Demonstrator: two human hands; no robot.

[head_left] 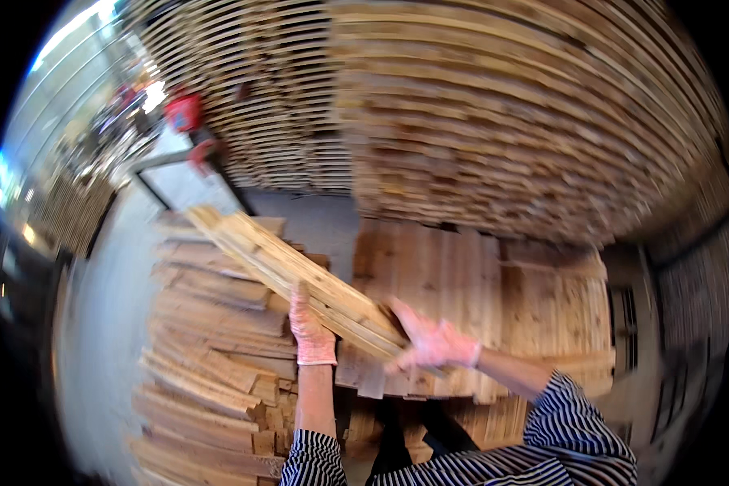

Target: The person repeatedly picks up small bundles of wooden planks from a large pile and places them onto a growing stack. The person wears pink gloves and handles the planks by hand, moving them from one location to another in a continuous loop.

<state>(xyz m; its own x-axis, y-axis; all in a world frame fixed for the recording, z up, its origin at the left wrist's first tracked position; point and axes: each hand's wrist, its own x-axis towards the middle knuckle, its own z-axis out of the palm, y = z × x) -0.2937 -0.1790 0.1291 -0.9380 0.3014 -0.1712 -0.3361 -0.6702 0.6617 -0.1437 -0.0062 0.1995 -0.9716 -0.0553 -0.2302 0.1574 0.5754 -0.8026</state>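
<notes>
Well, the load in hand: one bundle of pale planks (279, 263), at least two of them but too blurred for me to count surely, slanting from over the left pile to over the near edge of the laid-out boards.
Left hand (312, 334): gripping the bundle near its middle, thumb up along the side, fingers hidden underneath.
Right hand (441, 340): holding the near end, thumb and fingers parted wide around it; how tightly, I can't tell.
Gloves and sleeves: two pink gloves, two striped sleeves (579, 421).
Left pile (194, 373): one heap, many boards, ends uneven.
Laid-out boards (437, 279): one spread, set side by side, just beyond the right hand.
Tall stacks behind: two facing me, one with clear gaps between layers (275, 97), one packed closer (502, 121).
Far left: one dark metal frame (164, 161), one red object (184, 112) near it, grey floor (105, 324).
</notes>
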